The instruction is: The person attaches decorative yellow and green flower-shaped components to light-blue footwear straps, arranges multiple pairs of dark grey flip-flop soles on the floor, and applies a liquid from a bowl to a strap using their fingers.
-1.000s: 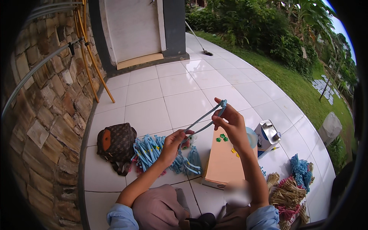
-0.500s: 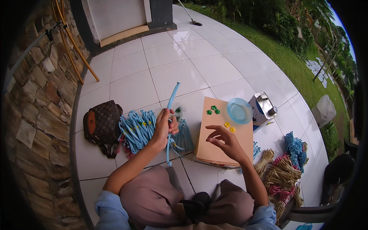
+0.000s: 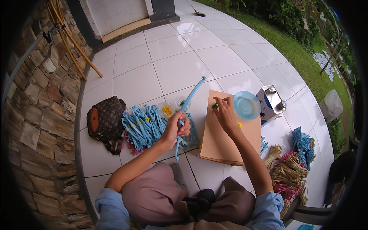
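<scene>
My left hand (image 3: pixel 176 129) is closed around a light blue knotted strap (image 3: pixel 193 94), one end pointing up and away and the other hanging below the fist. Over a peach-coloured board (image 3: pixel 230 142), my right hand (image 3: pixel 226 117) reaches with fingers bent and apart, just beside a small green flower-shaped piece (image 3: pixel 214 106). Other green pieces are hidden behind that hand. A yellow flower piece (image 3: pixel 239 125) shows next to the right wrist. At the board's far right corner rests a round blue dish (image 3: pixel 246 105).
A pile of blue straps (image 3: pixel 143 126) with yellow bits lies left, beside a brown patterned backpack (image 3: pixel 105 122). Behind the pile sits a clear container of yellow pieces (image 3: pixel 166 110). A metal can (image 3: pixel 273 102) stands right of the dish; beige cord bundles (image 3: pixel 287 170) lie nearer.
My right hand has moved forward and left, from the near part of the board to the green pieces. The left hand still grips the strap, which now leans further right.
</scene>
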